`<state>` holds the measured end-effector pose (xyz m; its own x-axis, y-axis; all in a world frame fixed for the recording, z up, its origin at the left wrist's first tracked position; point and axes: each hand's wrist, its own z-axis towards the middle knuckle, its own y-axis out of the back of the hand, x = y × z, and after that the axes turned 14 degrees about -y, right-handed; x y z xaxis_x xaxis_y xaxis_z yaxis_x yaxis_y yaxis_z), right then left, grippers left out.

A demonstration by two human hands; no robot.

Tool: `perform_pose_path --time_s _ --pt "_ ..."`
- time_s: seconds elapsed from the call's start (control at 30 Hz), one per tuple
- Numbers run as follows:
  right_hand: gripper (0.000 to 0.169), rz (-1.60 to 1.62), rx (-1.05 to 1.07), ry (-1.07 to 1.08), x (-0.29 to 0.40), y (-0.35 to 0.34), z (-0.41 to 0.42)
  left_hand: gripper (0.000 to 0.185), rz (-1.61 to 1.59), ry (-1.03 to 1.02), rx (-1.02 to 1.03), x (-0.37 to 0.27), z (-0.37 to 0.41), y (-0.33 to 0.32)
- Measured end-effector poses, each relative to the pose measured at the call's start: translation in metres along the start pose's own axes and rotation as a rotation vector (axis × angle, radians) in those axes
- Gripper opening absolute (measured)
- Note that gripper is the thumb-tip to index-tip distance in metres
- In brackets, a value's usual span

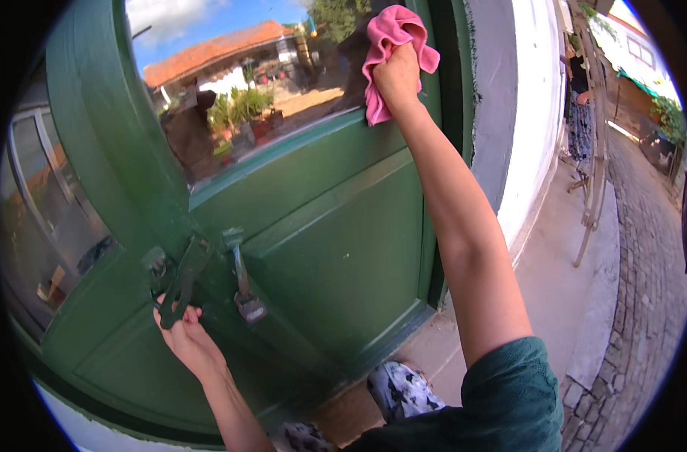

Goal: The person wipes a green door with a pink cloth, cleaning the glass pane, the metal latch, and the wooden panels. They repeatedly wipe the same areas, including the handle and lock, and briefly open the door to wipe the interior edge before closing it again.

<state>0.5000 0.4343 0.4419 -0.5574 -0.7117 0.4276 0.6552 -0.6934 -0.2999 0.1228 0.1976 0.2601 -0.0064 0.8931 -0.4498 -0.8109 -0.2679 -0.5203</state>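
Note:
A green panelled door point(332, 260) stands before me, with a reflective glass pane point(298, 101) in its upper part. My right hand point(398, 76) is raised and presses a bunched pink cloth point(397, 25) against the pane's lower right corner and the green wood beside it. Low on the left, my left hand point(188, 342) has its fingers curled around the lower end of a green metal hasp point(192, 271), which partly hides them. Just right of that hasp, a metal padlock point(251, 309) hangs from a second fitting on the door.
Window panes point(55, 186) reflect light at far left. A white wall point(532, 101) borders the doorway on the right. Beyond it a wooden ladder-like frame point(596, 141) leans above a concrete step point(552, 237), with a partly hidden person point(580, 124) behind. Brick paving point(648, 243) runs alongside.

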Motion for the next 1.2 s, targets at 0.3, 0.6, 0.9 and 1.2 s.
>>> perform_pose_path --time_s 0.3,0.6,0.9,1.2 --pt "0.042 -0.149 0.19 0.032 0.117 -0.009 -0.104 0.033 -0.046 0.101 0.056 -0.016 0.001 -0.007" --pt "0.05 -0.014 0.431 0.197 0.209 -0.022 -0.168 0.023 -0.133 0.168 0.109 -0.016 0.008 -0.004" --pt "0.041 -0.258 0.498 0.245 0.114 0.026 -0.118 0.025 -0.172 0.166 0.077 -0.018 0.009 0.0" --pt "0.021 -0.504 0.233 0.111 -0.023 0.063 -0.027 0.025 -0.06 0.058 0.062 -0.008 0.005 0.003"
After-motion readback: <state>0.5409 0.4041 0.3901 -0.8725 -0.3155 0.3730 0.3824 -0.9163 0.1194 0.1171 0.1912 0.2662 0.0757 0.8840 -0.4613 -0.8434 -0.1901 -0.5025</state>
